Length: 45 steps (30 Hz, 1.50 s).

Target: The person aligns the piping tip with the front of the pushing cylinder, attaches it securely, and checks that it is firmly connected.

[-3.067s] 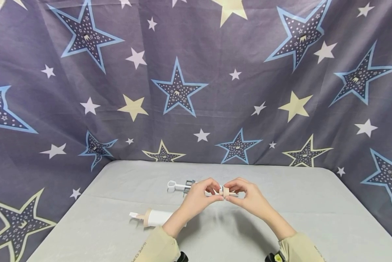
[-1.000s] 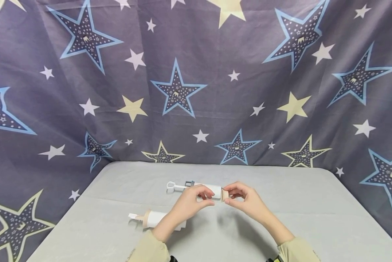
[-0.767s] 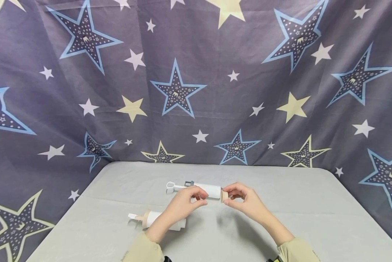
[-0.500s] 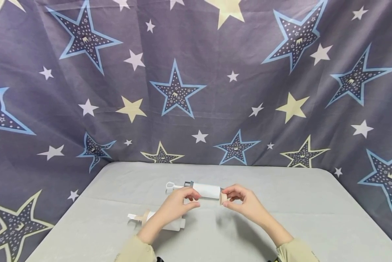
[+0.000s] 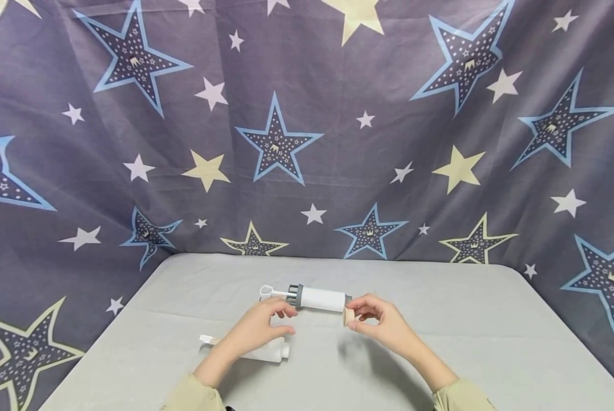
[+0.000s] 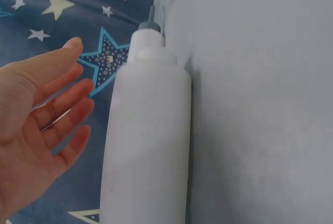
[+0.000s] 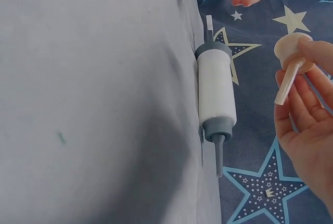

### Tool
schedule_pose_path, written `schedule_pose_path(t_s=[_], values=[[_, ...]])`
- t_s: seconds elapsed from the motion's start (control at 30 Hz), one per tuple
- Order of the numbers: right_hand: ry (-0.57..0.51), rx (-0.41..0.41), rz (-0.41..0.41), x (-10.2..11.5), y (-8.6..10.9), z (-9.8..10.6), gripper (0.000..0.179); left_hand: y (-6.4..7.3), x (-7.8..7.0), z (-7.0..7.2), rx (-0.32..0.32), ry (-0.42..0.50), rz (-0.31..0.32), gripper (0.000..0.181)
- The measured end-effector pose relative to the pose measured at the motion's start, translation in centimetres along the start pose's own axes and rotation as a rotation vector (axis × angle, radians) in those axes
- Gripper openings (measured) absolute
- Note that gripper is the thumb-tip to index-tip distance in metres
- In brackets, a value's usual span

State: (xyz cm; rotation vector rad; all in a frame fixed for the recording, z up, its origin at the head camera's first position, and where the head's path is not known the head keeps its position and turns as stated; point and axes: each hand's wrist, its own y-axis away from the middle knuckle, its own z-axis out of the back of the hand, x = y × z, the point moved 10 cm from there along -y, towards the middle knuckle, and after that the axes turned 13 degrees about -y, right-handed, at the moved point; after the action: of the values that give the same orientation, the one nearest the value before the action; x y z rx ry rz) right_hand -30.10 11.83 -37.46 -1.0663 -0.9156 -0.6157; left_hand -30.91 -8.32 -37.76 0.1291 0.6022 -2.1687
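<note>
My right hand [image 5: 381,321] pinches a beige nozzle cap [image 5: 348,317] between thumb and fingers above the table. Its spout [image 7: 287,84] slants downward in the right wrist view, while its hollow underside shows in the left wrist view. My left hand [image 5: 258,326] hovers with fingers loosely spread and nothing in them. Below it lies a white plunger tube [image 5: 272,351] with a bare, narrow neck [image 6: 146,40]; my forearm covers its handle end in part. Beyond both hands lies a second white tube [image 5: 323,299] with grey end caps, a grey nozzle and a white ring-handled plunger.
A grey cloth-covered table [image 5: 471,331] carries both tubes. Behind it hangs a dark star-patterned curtain [image 5: 332,142], reaching down to the table's back edge and along its sides.
My left hand has drawn away from the nozzle cap, leftward and toward me, uncovering the grey-capped tube. The right hand keeps hold of the nozzle cap and has lowered slightly.
</note>
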Motion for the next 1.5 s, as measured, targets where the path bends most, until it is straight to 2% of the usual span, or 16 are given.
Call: schedule_pose_path(t_s=[0.23, 0.33, 0.53, 0.97, 1.13, 1.33, 1.5], values=[[-0.004, 0.007, -0.014, -0.1, 0.1, 0.0, 0.028, 1.0, 0.1, 0.3, 0.033, -0.116, -0.049, 0.032], [-0.005, 0.006, -0.012, 0.0, 0.2, 0.1, 0.028, 1.2, 0.3, 0.1, 0.085, -0.138, -0.045, 0.037], [-0.005, 0.006, -0.016, -0.1, 0.4, 0.1, 0.029, 1.7, 0.9, -0.4, 0.186, -0.124, -0.020, 0.046], [0.006, 0.006, -0.034, -0.4, 0.6, 0.1, 0.027, 2.7, 1.3, -0.5, 0.222, -0.239, -0.066, 0.050], [0.014, 0.006, -0.044, -0.5, 0.7, 0.1, 0.028, 2.9, 1.3, -0.8, 0.252, -0.218, -0.077, 0.049], [0.020, 0.011, -0.039, -0.7, 0.7, 0.1, 0.028, 3.3, 1.8, -1.1, 0.290, -0.146, -0.030, 0.043], [0.026, 0.017, -0.039, -0.8, 0.8, -0.1, 0.028, 3.6, 1.9, -1.5, 0.314, -0.135, -0.020, 0.043]])
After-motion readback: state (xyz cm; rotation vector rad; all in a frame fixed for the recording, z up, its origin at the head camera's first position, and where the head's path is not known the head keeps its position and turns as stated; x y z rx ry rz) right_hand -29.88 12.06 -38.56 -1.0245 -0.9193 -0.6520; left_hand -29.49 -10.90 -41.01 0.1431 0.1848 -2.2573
